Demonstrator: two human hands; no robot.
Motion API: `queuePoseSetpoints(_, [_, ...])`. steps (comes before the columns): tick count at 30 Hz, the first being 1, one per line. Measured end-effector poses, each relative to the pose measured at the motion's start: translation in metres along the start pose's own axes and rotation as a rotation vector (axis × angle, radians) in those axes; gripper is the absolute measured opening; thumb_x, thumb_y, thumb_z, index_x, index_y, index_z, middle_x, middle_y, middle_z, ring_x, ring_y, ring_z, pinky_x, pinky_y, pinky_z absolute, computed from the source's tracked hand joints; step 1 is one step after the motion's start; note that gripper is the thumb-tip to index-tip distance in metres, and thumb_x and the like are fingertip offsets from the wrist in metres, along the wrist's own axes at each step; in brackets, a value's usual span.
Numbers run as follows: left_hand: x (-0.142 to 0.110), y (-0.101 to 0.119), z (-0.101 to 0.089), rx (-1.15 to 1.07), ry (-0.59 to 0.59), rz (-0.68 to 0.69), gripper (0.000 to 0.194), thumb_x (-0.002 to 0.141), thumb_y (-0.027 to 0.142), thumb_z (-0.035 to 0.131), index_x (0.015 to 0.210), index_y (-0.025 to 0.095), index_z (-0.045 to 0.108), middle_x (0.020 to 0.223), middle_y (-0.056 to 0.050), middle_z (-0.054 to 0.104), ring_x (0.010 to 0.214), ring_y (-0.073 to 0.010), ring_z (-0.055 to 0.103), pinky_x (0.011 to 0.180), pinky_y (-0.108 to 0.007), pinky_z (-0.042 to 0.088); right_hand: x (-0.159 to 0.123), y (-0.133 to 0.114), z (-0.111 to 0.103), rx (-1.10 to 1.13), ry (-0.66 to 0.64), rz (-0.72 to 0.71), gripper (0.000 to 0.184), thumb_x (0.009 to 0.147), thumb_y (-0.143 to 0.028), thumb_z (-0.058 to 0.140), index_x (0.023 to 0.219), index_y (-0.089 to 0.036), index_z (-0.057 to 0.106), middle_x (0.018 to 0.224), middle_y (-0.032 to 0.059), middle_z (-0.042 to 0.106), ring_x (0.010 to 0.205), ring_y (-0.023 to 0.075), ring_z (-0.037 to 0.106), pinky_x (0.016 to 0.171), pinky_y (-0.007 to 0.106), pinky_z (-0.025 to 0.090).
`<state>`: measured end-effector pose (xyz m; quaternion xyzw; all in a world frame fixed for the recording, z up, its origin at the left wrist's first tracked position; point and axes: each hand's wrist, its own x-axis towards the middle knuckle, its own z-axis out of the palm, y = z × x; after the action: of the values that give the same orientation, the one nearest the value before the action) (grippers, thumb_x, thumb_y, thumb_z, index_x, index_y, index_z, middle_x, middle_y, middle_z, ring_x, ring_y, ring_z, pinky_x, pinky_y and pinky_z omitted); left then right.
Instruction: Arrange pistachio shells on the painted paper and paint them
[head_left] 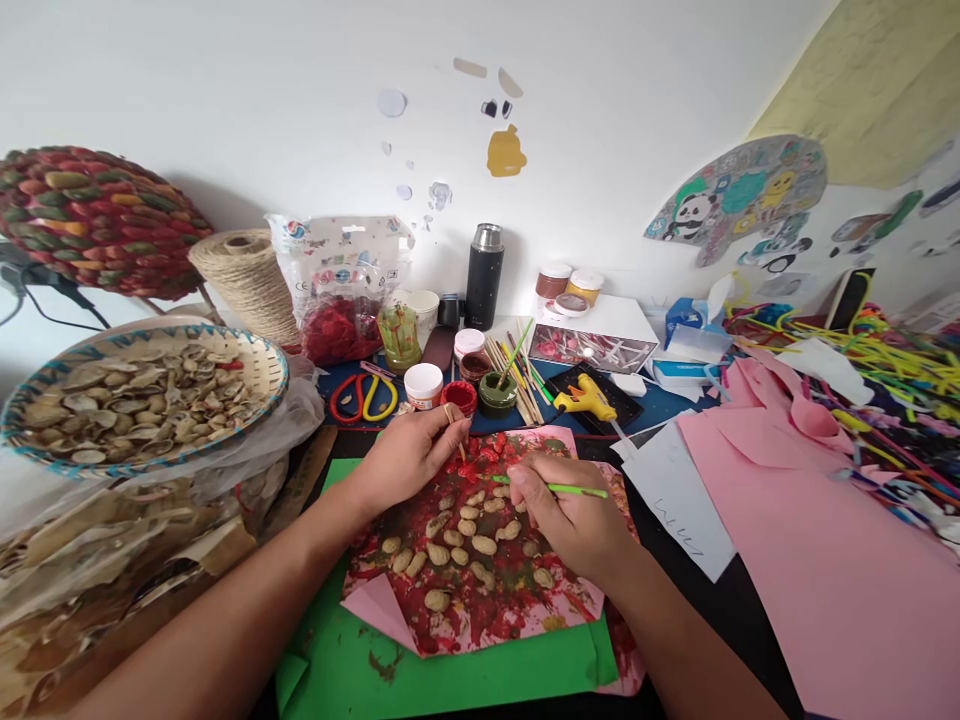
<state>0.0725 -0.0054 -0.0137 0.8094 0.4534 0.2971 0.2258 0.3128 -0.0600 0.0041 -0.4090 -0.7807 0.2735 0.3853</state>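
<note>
My left hand (416,452) is closed in a pinch around a thin wooden stick (463,453), whose lower end is by a red-painted peanut (466,470). Between the fingers of my right hand (566,505) lies a green paintbrush (577,490), its tip pointing left towards that peanut. Unpainted peanuts (484,545) are scattered over a paint-stained pink sheet (379,605), with several red ones near its top edge. Just beyond my left hand stand an open pot of red paint (459,398) and a green paint pot (497,395) with a brush in it.
Green sheets (450,690) lie under the pink one. A basket of shells (277,370) stands left. Scissors (364,398), a black flask (486,280) and a yellow glue gun (585,400) are at the back. Pink foam sheets (817,560) and pipe cleaners (885,370) cover the right.
</note>
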Motion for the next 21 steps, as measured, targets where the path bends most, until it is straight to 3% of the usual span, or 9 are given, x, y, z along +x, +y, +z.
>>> queuePoseSetpoints(10, [0.0,0.0,0.0,-0.033,-0.005,-0.013,0.038,0.109,0.045,0.042,0.085,0.021,0.059,0.076,-0.001,0.065,0.07,-0.0176,0.06,0.071,-0.029,0.044,0.0,0.0,-0.001,-0.012,0.033,-0.006,0.049,0.113,-0.037,0.046,0.068,-0.022,0.058,0.055,-0.0027,0.053,0.052,0.0137,0.052,0.055,0.028,0.036])
queuePoseSetpoints(17, [0.003,0.008,-0.019,-0.134,0.053,-0.08,0.045,0.107,0.051,0.043,0.078,0.02,0.057,0.072,0.001,0.064,0.069,-0.0155,0.056,0.069,-0.027,0.044,-0.001,-0.003,-0.002,0.077,0.037,-0.055,0.048,0.113,-0.034,0.047,0.07,-0.021,0.062,0.053,-0.0036,0.056,0.047,0.0117,0.055,0.055,0.026,0.041])
queuePoseSetpoints(21, [0.001,0.01,-0.03,-0.184,-0.097,-0.099,0.05,0.105,0.057,0.044,0.07,0.021,0.047,0.063,0.003,0.053,0.06,-0.0129,0.048,0.06,-0.024,0.04,0.0,-0.004,-0.003,0.089,0.051,-0.069,0.05,0.114,-0.036,0.046,0.07,-0.021,0.062,0.053,-0.0032,0.056,0.047,0.0121,0.054,0.054,0.026,0.041])
